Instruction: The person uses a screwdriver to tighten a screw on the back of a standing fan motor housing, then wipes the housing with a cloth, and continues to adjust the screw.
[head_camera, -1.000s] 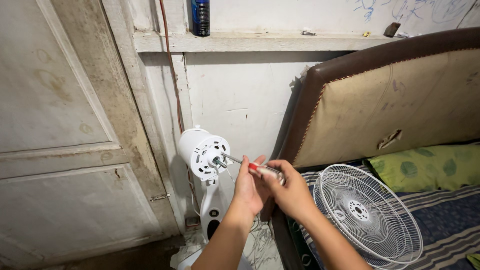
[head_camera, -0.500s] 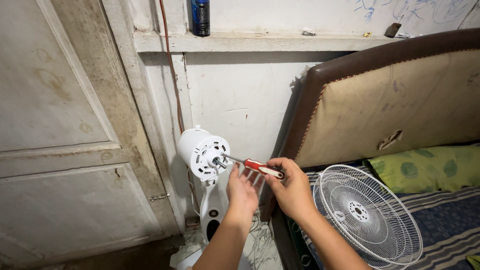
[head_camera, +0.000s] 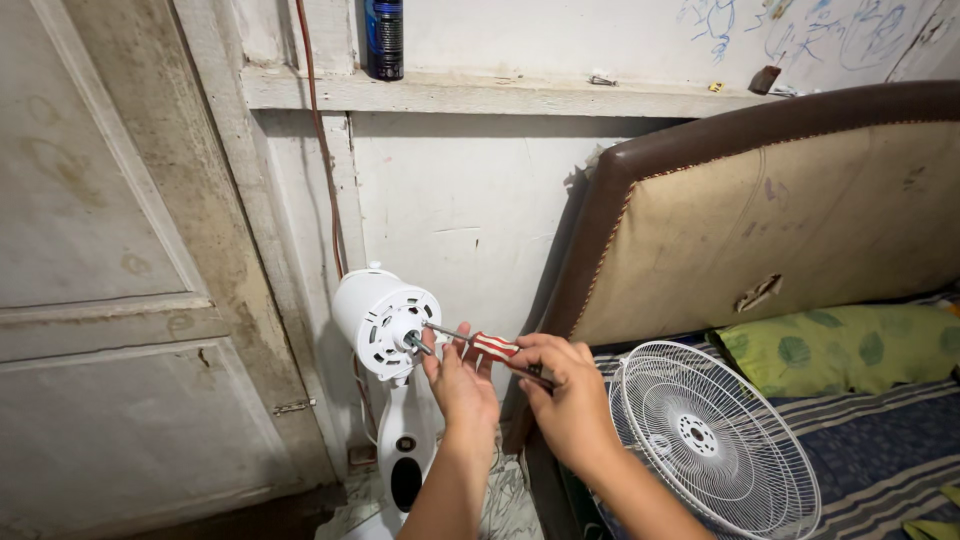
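A white fan motor head (head_camera: 385, 322) stands on its white stand (head_camera: 408, 455) against the wall, its grille and blades off and its shaft bare. My right hand (head_camera: 568, 398) grips the red-and-white handle of a screwdriver (head_camera: 490, 349), whose tip touches the motor's front face beside the shaft. My left hand (head_camera: 460, 380) sits just under the screwdriver's shank, fingers loosely raised near the motor; whether it touches the shank I cannot tell.
A white wire fan grille (head_camera: 708, 436) leans on the bed at the right. A brown padded headboard (head_camera: 760, 220) rises behind it, with a green pillow (head_camera: 850, 345). A dark can (head_camera: 384, 38) stands on the wooden ledge. A worn door (head_camera: 110, 270) fills the left.
My left hand has let go of the screwdriver's handle and slid forward under the shank toward the motor. The red handle is now exposed. The tip stays at the motor face.
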